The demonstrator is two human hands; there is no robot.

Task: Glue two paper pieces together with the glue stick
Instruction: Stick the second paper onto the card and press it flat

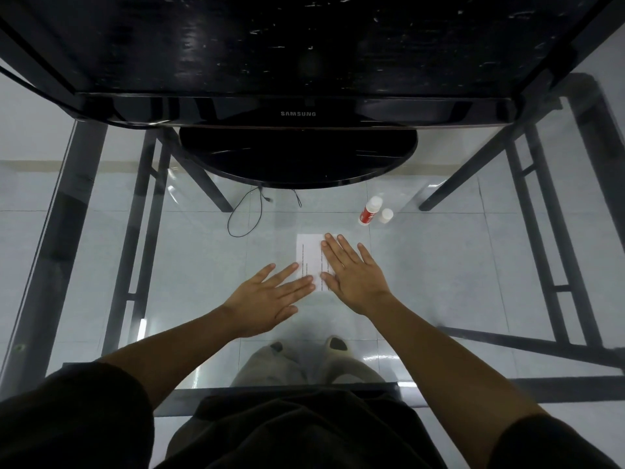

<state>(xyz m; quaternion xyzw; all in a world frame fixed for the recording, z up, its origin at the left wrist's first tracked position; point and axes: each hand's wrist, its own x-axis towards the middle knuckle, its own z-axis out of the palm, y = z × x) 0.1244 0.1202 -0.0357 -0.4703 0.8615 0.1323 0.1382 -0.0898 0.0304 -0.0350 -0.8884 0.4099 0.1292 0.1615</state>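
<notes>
White paper [309, 253] with printed lines lies flat on the glass table in the middle of the view. My right hand [351, 274] rests flat on its right half, fingers spread. My left hand [274, 297] lies flat with its fingertips on the paper's lower left corner. Whether one or two sheets lie there, I cannot tell. The glue stick [369, 210], red and white, stands uncapped beyond the paper to the right, with its white cap [385, 216] beside it.
A black monitor with a round base [297, 157] stands at the back of the glass table [101, 231]. A thin black cable [243, 214] loops left of the paper. Dark table legs and my feet show through the glass.
</notes>
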